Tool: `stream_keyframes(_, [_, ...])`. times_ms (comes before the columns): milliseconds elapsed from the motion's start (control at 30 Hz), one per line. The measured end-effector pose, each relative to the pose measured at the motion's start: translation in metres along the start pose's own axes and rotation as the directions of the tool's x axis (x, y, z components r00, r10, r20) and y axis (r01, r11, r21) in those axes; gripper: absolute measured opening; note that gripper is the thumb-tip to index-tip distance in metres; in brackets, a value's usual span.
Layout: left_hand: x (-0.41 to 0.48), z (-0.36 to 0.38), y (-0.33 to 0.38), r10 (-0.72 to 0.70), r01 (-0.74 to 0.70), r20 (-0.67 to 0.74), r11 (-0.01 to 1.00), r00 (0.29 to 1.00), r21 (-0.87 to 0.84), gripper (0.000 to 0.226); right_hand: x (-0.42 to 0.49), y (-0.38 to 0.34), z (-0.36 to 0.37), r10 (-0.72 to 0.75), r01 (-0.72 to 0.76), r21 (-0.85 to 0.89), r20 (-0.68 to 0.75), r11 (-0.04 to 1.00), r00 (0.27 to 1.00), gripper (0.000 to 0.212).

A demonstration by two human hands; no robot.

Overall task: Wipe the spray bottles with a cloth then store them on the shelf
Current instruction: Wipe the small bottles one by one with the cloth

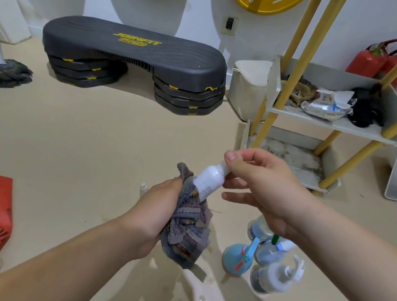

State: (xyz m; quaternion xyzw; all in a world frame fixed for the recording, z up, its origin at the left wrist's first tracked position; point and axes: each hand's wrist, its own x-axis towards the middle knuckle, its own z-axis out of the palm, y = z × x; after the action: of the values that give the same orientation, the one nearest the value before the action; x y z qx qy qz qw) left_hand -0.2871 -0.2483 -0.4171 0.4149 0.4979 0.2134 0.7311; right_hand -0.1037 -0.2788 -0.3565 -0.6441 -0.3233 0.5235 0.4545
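**Q:** Where is the bottle being wiped, and who has hold of it?

**A:** A small white bottle [207,177] is held in mid-air above the floor [90,148]. The right grip [259,182] pinches its cap end. The left grip [158,211] is clenched around a grey cloth [189,228], which wraps the bottle's lower half.

**Q:** How much of the job looks done?

**A:** Little, by my reading. A cluster of spray bottles [271,257] stands on the floor beneath the right forearm, and a tiny bottle [143,187] sits just behind the left grip. The shelf [363,129], at right, carries rags, a packet and something black, but no spray bottle that I can see. Wiping is under way; storing seems not yet begun.
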Motion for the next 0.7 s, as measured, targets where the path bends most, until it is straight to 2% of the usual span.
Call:
stream_keyframes(167, [-0.004, -0.002, 0.003, -0.144, 0.150, 0.054, 0.981, 0.988, -0.125, 0.028, -0.004, -0.003, -0.001, -0.078, 0.088, -0.118, 0.090, 0.989, 0.993, 0.011])
stream_keyframes(267, [-0.007, 0.003, 0.004, -0.149, 0.156, 0.066, 0.981, 0.987, -0.113, 0.023, -0.006, -0.002, 0.004, -0.120, 0.130, -0.092, 0.105, 0.987, 0.987, 0.010])
stream_keyframes(300, [-0.008, 0.007, 0.006, -0.129, 0.130, 0.029, 0.989, 0.991, -0.066, 0.022, -0.008, -0.001, 0.007, -0.133, 0.143, -0.107, 0.098, 0.984, 0.986, 0.009])
stream_keyframes(333, [-0.007, 0.011, 0.005, -0.061, 0.061, -0.031, 0.998, 0.998, 0.019, 0.023, -0.009, 0.001, 0.010, -0.138, 0.149, -0.120, 0.088, 0.982, 0.986, 0.009])
stream_keyframes(400, [-0.011, 0.018, 0.001, 0.244, -0.216, -0.106, 0.949, 0.964, 0.228, 0.030, -0.012, 0.006, 0.016, -0.123, 0.132, -0.113, 0.080, 0.985, 0.989, 0.009])
stream_keyframes(433, [-0.015, 0.021, -0.003, 0.434, -0.377, -0.096, 0.856, 0.896, 0.354, 0.031, -0.014, 0.008, 0.019, -0.109, 0.118, -0.103, 0.090, 0.988, 0.990, 0.010])
stream_keyframes(467, [-0.019, 0.021, -0.005, 0.578, -0.476, -0.067, 0.726, 0.813, 0.497, 0.032, -0.015, 0.009, 0.022, -0.100, 0.110, -0.098, 0.101, 0.989, 0.990, 0.011])
stream_keyframes(500, [-0.020, 0.019, -0.006, 0.655, -0.509, -0.034, 0.618, 0.755, 0.599, 0.032, -0.015, 0.011, 0.023, -0.099, 0.110, -0.098, 0.106, 0.989, 0.989, 0.013])
stream_keyframes(533, [-0.021, 0.020, -0.003, 0.676, -0.521, -0.008, 0.575, 0.737, 0.631, 0.031, -0.015, 0.011, 0.024, -0.109, 0.118, -0.098, 0.099, 0.988, 0.989, 0.013])
stream_keyframes(567, [-0.018, 0.017, -0.001, 0.639, -0.519, -0.013, 0.637, 0.769, 0.570, 0.029, -0.015, 0.010, 0.023, -0.123, 0.131, -0.097, 0.083, 0.987, 0.989, 0.011])
stream_keyframes(600, [-0.017, 0.015, 0.003, 0.556, -0.483, -0.024, 0.741, 0.831, 0.465, 0.029, -0.013, 0.009, 0.022, -0.138, 0.143, -0.093, 0.062, 0.985, 0.989, 0.008])
stream_keyframes(633, [-0.014, 0.011, 0.005, 0.444, -0.397, -0.043, 0.836, 0.895, 0.379, 0.032, -0.012, 0.008, 0.021, -0.149, 0.152, -0.085, 0.042, 0.985, 0.988, 0.007])
stream_keyframes(700, [-0.005, 0.001, 0.008, 0.218, -0.197, -0.040, 0.934, 0.975, 0.298, 0.046, -0.010, 0.005, 0.017, -0.167, 0.167, -0.076, 0.014, 0.983, 0.986, 0.009])
